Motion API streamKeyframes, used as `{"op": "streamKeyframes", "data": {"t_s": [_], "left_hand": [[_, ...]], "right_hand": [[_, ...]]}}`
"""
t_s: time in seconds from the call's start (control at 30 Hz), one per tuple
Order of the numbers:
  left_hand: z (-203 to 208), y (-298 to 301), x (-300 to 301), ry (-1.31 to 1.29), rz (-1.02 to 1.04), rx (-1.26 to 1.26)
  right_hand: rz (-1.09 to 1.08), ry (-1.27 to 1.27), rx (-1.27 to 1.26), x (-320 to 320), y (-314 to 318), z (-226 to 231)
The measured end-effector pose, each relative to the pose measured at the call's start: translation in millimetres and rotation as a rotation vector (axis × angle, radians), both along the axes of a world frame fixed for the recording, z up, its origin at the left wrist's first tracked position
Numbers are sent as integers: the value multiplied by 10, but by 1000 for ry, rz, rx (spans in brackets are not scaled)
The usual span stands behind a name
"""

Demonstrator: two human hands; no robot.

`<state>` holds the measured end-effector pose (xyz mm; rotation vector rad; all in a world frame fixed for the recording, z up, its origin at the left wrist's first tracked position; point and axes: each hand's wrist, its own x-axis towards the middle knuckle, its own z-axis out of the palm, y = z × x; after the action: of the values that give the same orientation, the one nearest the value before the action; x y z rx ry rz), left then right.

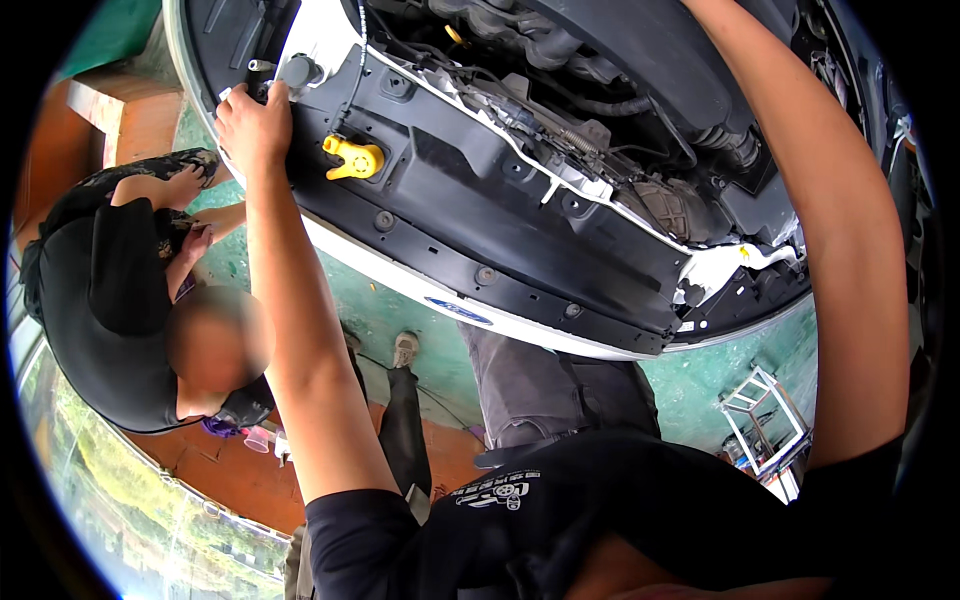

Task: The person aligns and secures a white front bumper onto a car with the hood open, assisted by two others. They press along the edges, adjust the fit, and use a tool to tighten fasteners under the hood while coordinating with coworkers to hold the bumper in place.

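My left hand (256, 128) rests on the front edge of a car's open engine bay, at its left corner. Its fingers are apart and slightly bent, with the tips beside a round dark cap (299, 71). I make out nothing held in it. A yellow plastic lever-like part (353, 158) sits to the right of that hand, on the black front cover panel (450, 185). A thin cable (359, 75) runs up from near the yellow part. My right forearm (850, 220) reaches up over the bay's right side, and the right hand is beyond the upper edge.
The white front edge (370, 265) of the car curves before my body. Hoses and a black engine cover (650, 60) fill the bay. At left, close to my left arm, another person (120, 270) in black crouches. A metal frame stand (765, 420) is at right on the green floor.
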<state>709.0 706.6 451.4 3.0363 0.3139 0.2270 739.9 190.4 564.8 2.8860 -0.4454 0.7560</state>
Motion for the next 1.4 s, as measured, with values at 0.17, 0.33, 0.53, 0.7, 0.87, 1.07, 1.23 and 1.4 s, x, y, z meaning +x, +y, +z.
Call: {"op": "streamKeyframes", "data": {"t_s": [0.17,0.33,0.53,0.7,0.87,1.07,1.23,1.4], "left_hand": [[255,-171,-409,-340,-225,-350],[875,-1050,-1043,-58,-640,-756],[1021,-1385,-792,186,-864,-220],[1018,-1413,-792,185,-896,-211],[1064,-1463,-605,223,-930,-224],[1081,-1472,-566,246,-942,-210],[1104,-1471,-610,237,-963,-234],[1060,-1544,-643,233,-963,-125]], "right_hand": [[-18,0,10,-35,-21,29],[-39,27,41,-83,-44,78],[-18,11,48,-33,-4,56],[-51,35,41,-63,7,114],[-26,34,28,-42,12,93],[-27,45,43,-55,22,103],[-26,41,50,-76,-19,99],[-37,46,74,-74,7,119]]}}
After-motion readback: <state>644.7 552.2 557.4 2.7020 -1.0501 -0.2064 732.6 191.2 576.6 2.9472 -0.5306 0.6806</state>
